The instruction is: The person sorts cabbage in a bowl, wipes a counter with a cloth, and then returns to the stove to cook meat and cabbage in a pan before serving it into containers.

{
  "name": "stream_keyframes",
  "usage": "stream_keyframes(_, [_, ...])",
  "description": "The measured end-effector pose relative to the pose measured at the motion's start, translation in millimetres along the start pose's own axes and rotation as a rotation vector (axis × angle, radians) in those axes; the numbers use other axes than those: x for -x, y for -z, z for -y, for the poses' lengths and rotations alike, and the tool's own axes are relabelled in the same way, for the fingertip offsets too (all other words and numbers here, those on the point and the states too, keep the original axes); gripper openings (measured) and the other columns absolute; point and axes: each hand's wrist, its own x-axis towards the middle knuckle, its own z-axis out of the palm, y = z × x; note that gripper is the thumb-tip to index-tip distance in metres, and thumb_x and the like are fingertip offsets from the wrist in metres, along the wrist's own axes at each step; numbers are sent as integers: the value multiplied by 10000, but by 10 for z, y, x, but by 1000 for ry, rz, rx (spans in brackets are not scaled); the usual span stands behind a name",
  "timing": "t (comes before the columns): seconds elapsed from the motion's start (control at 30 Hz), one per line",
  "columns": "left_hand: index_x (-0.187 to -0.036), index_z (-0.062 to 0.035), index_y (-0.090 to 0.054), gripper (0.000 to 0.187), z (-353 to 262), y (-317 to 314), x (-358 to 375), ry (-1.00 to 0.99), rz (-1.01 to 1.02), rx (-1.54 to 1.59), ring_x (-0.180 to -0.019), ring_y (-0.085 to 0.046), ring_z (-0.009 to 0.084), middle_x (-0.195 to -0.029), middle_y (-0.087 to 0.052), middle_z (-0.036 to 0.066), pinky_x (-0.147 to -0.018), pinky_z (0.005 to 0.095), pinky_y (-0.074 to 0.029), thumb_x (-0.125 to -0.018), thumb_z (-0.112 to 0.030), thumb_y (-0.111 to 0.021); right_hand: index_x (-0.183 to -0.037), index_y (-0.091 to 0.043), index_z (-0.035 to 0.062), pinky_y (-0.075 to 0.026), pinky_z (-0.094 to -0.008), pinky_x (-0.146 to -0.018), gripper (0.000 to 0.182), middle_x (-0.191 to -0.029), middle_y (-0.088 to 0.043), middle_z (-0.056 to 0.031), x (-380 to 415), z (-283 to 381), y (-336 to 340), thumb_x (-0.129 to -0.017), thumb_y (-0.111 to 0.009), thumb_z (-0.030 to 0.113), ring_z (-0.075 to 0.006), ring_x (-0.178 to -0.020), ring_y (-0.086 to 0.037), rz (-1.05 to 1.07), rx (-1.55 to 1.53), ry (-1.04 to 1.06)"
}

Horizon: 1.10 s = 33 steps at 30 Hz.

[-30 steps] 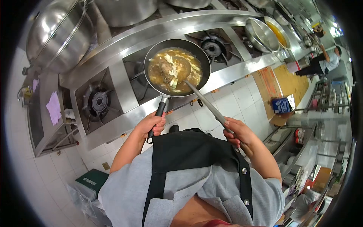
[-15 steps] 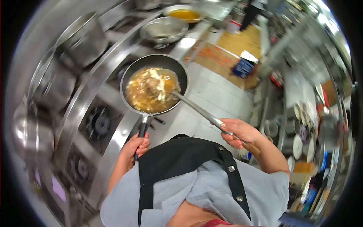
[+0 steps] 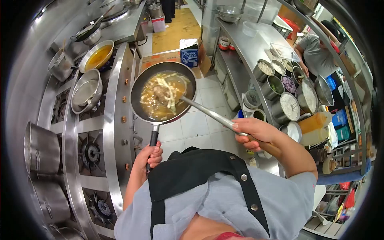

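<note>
A dark frying pan is held up over the aisle floor, with brown soupy food in it that shows pale strips and a brown lump. My left hand is wrapped round the pan's black handle. My right hand grips a long ladle with a metal shaft and a wooden end. The ladle's bowl sits in the food at the right side of the pan.
The stove with burners and pots runs along the left. A bowl of orange liquid stands at its far end. Ingredient containers line the right counter; a person is beyond it. A blue-and-white box lies ahead.
The view has swung to the right, bringing the right counter and the person there into sight. My hands still hold the pan and the ladle, now over the aisle.
</note>
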Motion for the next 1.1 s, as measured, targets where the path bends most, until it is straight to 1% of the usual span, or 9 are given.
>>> stream_keyframes(0.03, [-951,-106,-454,135,-149,-119,-106,50,77,-5,-399,-325,17,-590,-367,-52,-319,188,-264,-867,-76,-556,-941,-452,124,-302,-204,-342,170,-635,-417,35,94,186,37,-985,-463,288,-27,-412,-362,-21,-13,-9])
stream_keyframes(0.13, [-953,-109,-446,145,-419,-235,-627,116,107,-21,-402,-324,14,-593,-365,-57,-320,185,-263,-867,-82,-559,-976,-466,121,-297,-199,-337,158,-633,-419,33,45,249,242,-986,-461,279,-28,-408,-367,-99,-134,22])
stream_keyframes(0.4, [-966,-111,-421,177,-1427,-551,-1915,241,203,-278,-405,-310,1,-598,-364,-61,-329,171,-274,-864,-110,-566,-1219,-500,103,-285,-192,-310,291,-624,-426,28,-398,804,660,-979,-476,266,-29,-375,-368,-220,-392,125])
stream_keyframes(0.63, [-952,-109,-445,170,-2368,-887,-2963,366,307,-350,-413,-330,9,-606,-376,-53,-322,179,-279,-850,-101,-581,-1247,-497,96,-286,-195,-293,318,-624,-442,20,-782,1430,972,-980,-480,268,-33,-371,-379,-287,-546,249])
stream_keyframes(0.8, [-966,-118,-417,155,-2740,-1141,-3696,410,383,-386,-420,-340,13,-626,-388,-46,-332,184,-298,-866,-95,-533,-1249,-502,100,-279,-199,-286,322,-625,-452,23,-935,1844,1304,-975,-488,268,-36,-362,-374,-314,-630,297])
stream_keyframes(0.87, [-964,-119,-422,159,-2873,-1266,-4032,416,414,-392,-418,-340,15,-621,-387,-45,-330,186,-301,-864,-95,-543,-1250,-503,101,-275,-200,-284,327,-626,-455,24,-992,1975,1492,-972,-491,273,-38,-356,-370,-313,-652,315])
stream_keyframes(0.9, [-963,-120,-424,161,-2875,-1304,-4158,425,425,-385,-417,-340,16,-619,-387,-44,-330,187,-303,-863,-95,-548,-1251,-505,103,-272,-206,-283,325,-624,-452,23,-1008,2057,1557,-975,-484,274,-43,-351,-367,-404,-639,287])
stream_keyframes(1.0, [-962,-122,-426,181,-2946,-1496,-4542,426,436,-412,-415,-344,19,-613,-388,-44,-328,190,-305,-855,-94,-569,-1257,-506,107,-272,-210,-284,324,-619,-446,24,-1089,2124,1961,-981,-472,273,-43,-350,-359,-381,-656,320])
stream_keyframes(1.1, [-957,-121,-422,200,-3028,-1736,-4871,444,432,-426,-417,-353,19,-614,-392,-41,-326,190,-306,-847,-95,-586,-1334,-436,72,-291,-211,-276,374,-612,-430,4,-1132,2292,2279,-1004,-409,248,-48,-346,-353,-416,-697,325])
